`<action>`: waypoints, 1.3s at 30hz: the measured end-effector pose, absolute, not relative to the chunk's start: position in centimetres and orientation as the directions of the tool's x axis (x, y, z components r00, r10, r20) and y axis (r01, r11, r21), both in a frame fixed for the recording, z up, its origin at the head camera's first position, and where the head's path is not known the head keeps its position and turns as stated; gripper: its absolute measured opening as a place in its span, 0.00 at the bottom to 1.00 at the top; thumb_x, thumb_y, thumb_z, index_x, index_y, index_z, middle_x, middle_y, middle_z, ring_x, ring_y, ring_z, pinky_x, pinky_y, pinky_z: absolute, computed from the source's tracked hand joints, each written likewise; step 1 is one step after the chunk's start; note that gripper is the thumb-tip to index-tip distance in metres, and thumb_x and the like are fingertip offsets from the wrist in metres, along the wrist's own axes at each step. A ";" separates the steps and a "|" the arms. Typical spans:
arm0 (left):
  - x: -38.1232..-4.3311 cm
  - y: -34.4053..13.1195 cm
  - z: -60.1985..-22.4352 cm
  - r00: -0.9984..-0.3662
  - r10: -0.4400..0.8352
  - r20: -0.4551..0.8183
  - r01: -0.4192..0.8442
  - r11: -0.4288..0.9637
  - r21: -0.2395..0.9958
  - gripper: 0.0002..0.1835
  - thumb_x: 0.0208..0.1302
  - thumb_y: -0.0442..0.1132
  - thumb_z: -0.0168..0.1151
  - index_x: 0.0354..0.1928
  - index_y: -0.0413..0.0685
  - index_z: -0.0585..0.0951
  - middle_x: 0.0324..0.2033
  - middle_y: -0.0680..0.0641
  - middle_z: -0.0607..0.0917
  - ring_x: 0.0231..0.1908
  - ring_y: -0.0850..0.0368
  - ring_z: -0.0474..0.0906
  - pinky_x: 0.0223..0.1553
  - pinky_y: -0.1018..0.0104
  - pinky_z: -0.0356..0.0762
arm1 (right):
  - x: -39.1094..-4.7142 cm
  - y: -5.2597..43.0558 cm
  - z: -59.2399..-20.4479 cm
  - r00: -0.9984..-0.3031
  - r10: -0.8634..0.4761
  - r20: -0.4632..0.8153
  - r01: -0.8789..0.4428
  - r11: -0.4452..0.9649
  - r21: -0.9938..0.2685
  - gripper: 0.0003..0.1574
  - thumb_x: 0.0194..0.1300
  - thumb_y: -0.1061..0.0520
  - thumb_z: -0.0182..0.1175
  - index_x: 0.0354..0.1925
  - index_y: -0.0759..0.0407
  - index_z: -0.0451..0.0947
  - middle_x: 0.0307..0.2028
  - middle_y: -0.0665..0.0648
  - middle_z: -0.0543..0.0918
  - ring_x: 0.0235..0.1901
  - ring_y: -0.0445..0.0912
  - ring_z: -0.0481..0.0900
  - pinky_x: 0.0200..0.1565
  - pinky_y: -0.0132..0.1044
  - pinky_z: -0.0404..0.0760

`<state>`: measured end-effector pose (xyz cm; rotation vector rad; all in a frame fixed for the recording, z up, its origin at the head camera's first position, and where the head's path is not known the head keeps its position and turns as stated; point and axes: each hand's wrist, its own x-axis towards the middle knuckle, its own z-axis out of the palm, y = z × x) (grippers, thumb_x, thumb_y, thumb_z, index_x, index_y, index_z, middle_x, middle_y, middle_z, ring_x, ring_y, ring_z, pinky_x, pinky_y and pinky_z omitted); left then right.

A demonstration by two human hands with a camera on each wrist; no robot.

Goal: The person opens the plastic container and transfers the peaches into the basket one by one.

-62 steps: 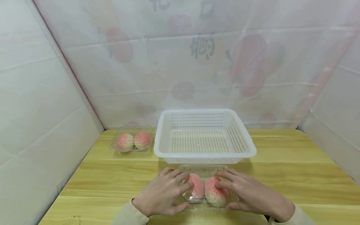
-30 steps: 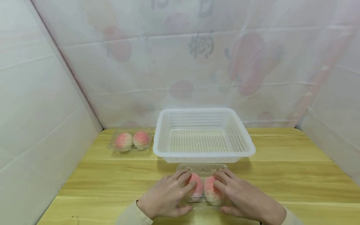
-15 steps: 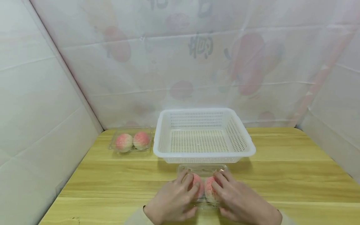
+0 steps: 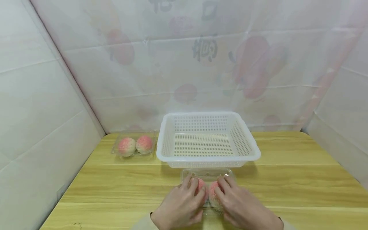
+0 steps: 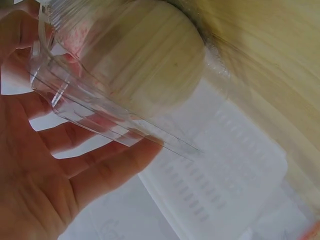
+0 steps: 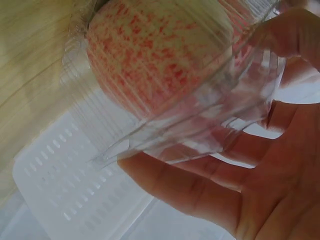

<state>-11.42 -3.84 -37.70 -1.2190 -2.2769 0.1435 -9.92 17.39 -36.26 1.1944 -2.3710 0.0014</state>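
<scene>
A clear plastic clamshell box [image 4: 207, 172] lies at the front of the table, holding a pink-and-cream peach [image 6: 155, 50] and a second peach [image 5: 150, 55] side by side. My left hand [image 4: 179, 206] grips the box's left side, fingers over the lid and thumb toward the near edge. On the right side, my right hand [image 4: 242, 204] holds it the same way, with bent fingers. Both wrist views show fingertips against the box's thin plastic edge. The hands cover much of the box and parts of both peaches.
Just behind the box stands a white perforated plastic basket [image 4: 208, 159]. Left of it, at the back of the wooden table [image 4: 115, 185], sits another clear box [image 4: 153, 135] with two peaches. White printed cloth walls [image 4: 161, 73] enclose the table.
Both hands have moved inward, closer together over the box, and their fingers are more bent. The box, the basket and the other box stay in place.
</scene>
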 end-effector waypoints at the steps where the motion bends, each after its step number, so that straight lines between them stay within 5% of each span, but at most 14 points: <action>1: -11.4 -3.8 -37.8 -0.439 0.793 0.422 0.735 0.587 -0.338 0.26 0.45 0.57 0.58 0.43 0.46 0.78 0.37 0.45 0.76 0.40 0.48 0.74 0.23 0.72 0.78 | -9.9 17.4 -36.3 -0.512 -0.762 0.395 -0.751 0.621 0.225 0.24 0.28 0.61 0.59 0.32 0.65 0.70 0.38 0.64 0.72 0.38 0.57 0.72 0.19 0.30 0.75; 6: -11.4 -3.3 -38.1 -0.444 0.771 0.457 0.714 0.613 -0.340 0.25 0.43 0.56 0.60 0.40 0.46 0.79 0.35 0.44 0.77 0.40 0.45 0.76 0.27 0.69 0.81 | -9.7 17.3 -36.5 -0.544 -0.766 0.344 -0.726 0.634 0.265 0.26 0.31 0.60 0.62 0.35 0.67 0.70 0.41 0.70 0.72 0.40 0.61 0.72 0.21 0.33 0.78; 10: -11.2 -3.0 -38.2 -0.458 0.755 0.469 0.704 0.630 -0.328 0.21 0.45 0.52 0.59 0.39 0.46 0.80 0.34 0.43 0.77 0.38 0.45 0.77 0.25 0.68 0.81 | -9.7 17.2 -36.8 -0.519 -0.761 0.390 -0.724 0.634 0.273 0.14 0.51 0.61 0.42 0.34 0.66 0.70 0.38 0.66 0.73 0.38 0.59 0.72 0.19 0.31 0.75; 14: -10.9 -2.8 -38.3 -0.471 0.741 0.478 0.690 0.647 -0.324 0.19 0.45 0.48 0.57 0.39 0.46 0.80 0.36 0.41 0.77 0.39 0.43 0.76 0.24 0.66 0.81 | -9.6 17.1 -37.1 -0.508 -0.752 0.419 -0.709 0.642 0.291 0.30 0.60 0.61 0.19 0.33 0.66 0.71 0.34 0.64 0.73 0.36 0.57 0.72 0.16 0.29 0.73; 23: -10.3 -2.7 -38.7 -0.505 0.716 0.482 0.652 0.683 -0.330 0.19 0.50 0.45 0.53 0.43 0.45 0.78 0.39 0.39 0.75 0.43 0.41 0.74 0.27 0.61 0.81 | -9.5 16.2 -37.5 -0.515 -0.728 0.452 -0.634 0.678 0.370 0.33 0.69 0.61 0.16 0.36 0.67 0.70 0.34 0.68 0.75 0.34 0.60 0.74 0.07 0.31 0.68; 27: -10.0 -2.6 -38.9 -0.511 0.723 0.465 0.640 0.681 -0.354 0.22 0.64 0.38 0.33 0.47 0.44 0.78 0.42 0.36 0.74 0.44 0.40 0.74 0.29 0.58 0.82 | -9.4 16.1 -37.9 -0.513 -0.713 0.477 -0.633 0.690 0.351 0.32 0.70 0.60 0.17 0.37 0.67 0.70 0.35 0.69 0.75 0.34 0.60 0.74 0.07 0.31 0.69; 31: -9.8 -2.4 -38.9 -0.521 0.727 0.447 0.630 0.681 -0.373 0.34 0.66 0.34 0.13 0.49 0.45 0.77 0.43 0.35 0.74 0.45 0.39 0.74 0.30 0.57 0.82 | -9.3 16.0 -38.2 -0.511 -0.715 0.477 -0.629 0.689 0.360 0.34 0.72 0.58 0.16 0.37 0.68 0.70 0.37 0.71 0.76 0.35 0.62 0.75 0.08 0.34 0.73; 39: -9.7 -2.3 -38.7 -0.547 0.739 0.394 0.621 0.673 -0.401 0.31 0.69 0.36 0.17 0.53 0.46 0.76 0.47 0.35 0.74 0.48 0.38 0.72 0.33 0.56 0.81 | -9.4 16.0 -38.4 -0.485 -0.720 0.496 -0.592 0.688 0.420 0.32 0.72 0.59 0.17 0.35 0.68 0.69 0.34 0.70 0.78 0.32 0.62 0.78 0.10 0.38 0.75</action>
